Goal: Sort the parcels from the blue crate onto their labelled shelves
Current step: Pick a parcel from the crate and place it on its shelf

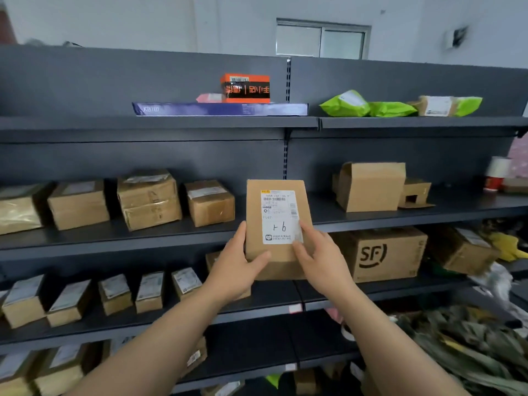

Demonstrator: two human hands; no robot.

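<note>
L hand (240, 264) + R hand (320, 258) both gripping parcel (275, 224) upright | label "1-6" | facing shelves (143, 241)

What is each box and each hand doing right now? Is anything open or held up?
flat brown parcel: upright, held in both hands, label facing the camera
left hand: gripping the parcel's left edge
right hand: gripping its right edge
open carton: flap open, lying on its side
SF box: closed, on the shelf
</note>
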